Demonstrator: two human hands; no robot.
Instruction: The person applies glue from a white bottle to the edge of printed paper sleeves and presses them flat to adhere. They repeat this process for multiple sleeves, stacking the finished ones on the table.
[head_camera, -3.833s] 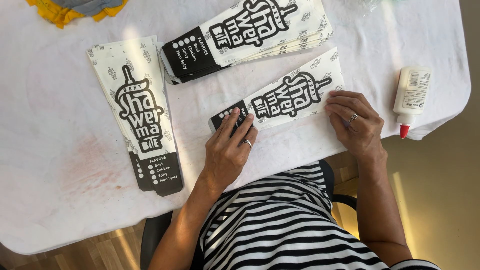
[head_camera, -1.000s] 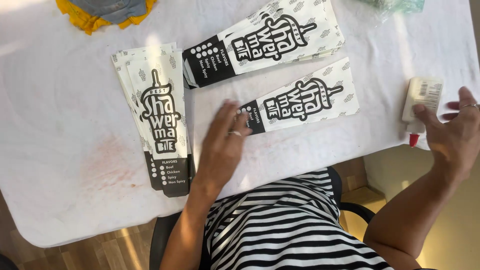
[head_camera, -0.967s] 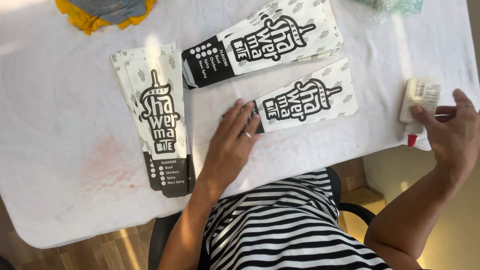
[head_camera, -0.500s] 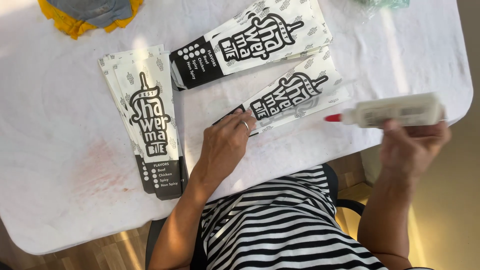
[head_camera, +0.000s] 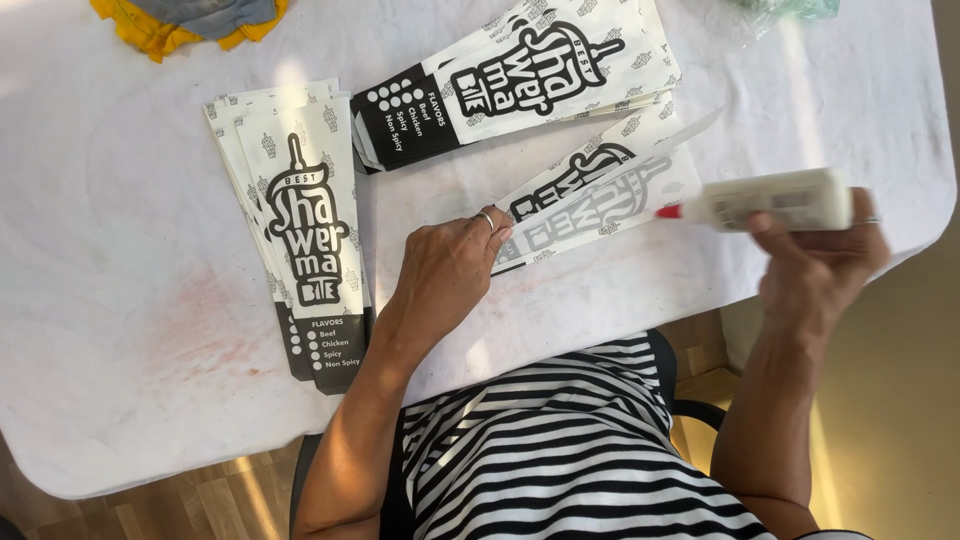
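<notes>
My left hand (head_camera: 450, 270) rests on the near end of a long black-and-white printed paper bag (head_camera: 600, 195) lying on the table, with its side flap lifted so the pale inside shows. My right hand (head_camera: 815, 265) holds a white glue bottle (head_camera: 770, 200) with a red tip sideways in the air, its tip pointing left at the far end of the bag's flap. The tip is close to the paper; whether it touches I cannot tell.
One stack of the same printed bags (head_camera: 300, 215) lies to the left, another stack (head_camera: 520, 75) at the back. A yellow and grey cloth (head_camera: 185, 20) is at the back left. The white-covered table (head_camera: 120, 300) ends at the right, past my right hand.
My right hand reached to the table's right edge, took up the glue bottle and brought it over the bag. My left hand has lifted the bag's flap open.
</notes>
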